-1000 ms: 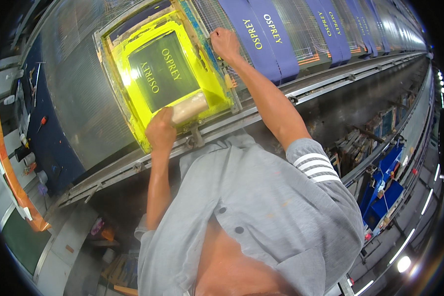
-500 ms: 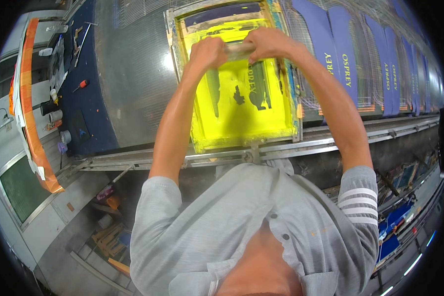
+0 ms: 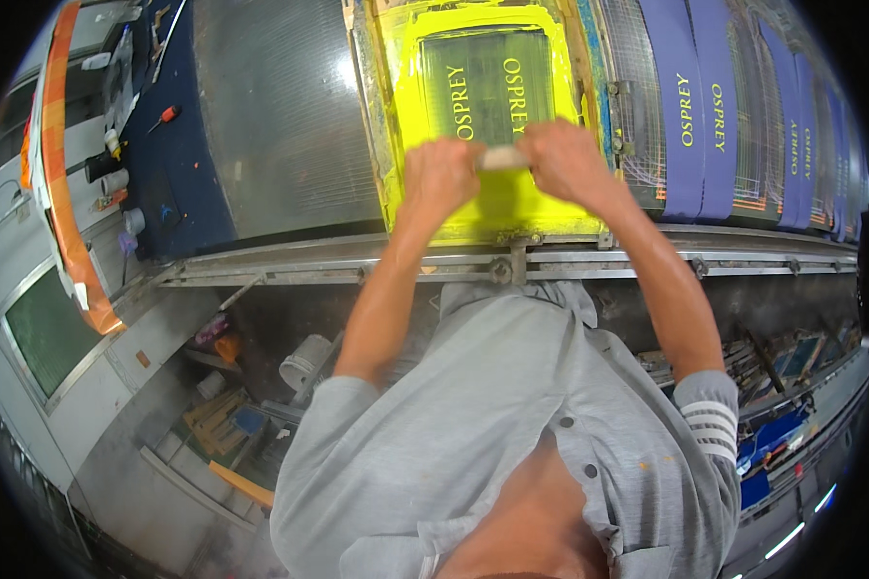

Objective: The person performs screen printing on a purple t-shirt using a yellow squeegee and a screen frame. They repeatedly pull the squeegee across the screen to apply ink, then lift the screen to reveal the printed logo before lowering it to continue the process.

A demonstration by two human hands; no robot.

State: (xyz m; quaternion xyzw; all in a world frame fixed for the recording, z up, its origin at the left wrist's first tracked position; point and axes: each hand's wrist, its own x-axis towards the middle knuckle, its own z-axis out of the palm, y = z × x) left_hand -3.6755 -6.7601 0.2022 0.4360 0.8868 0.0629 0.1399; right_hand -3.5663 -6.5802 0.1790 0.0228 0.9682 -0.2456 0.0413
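Both my hands grip a pale squeegee handle [image 3: 501, 158] from its two ends. My left hand [image 3: 440, 176] is wrapped round the left end, and my right hand [image 3: 564, 162] is closed on the right end. Under them lies a screen printing frame [image 3: 590, 87], its mesh coated with bright yellow ink [image 3: 417, 63]. The squeegee is at the near part of the mesh. Beyond it, a dark window with two columns of yellow lettering [image 3: 512, 92] shows through. The squeegee's blade is hidden behind my hands and the ink.
Purple strips [image 3: 676, 58] with yellow lettering lie in a row on the table to the right. A metal rail [image 3: 647, 264] runs along the table's near edge. At left are a dark blue surface [image 3: 183, 174], a red-handled screwdriver [image 3: 169, 114] and a hanging orange strip [image 3: 53, 164].
My hands have pulled the squeegee toward me, from the far part of the screen to its near part. Most of the ink patches over the lettered window are wiped off, and the lettering now shows plainly.
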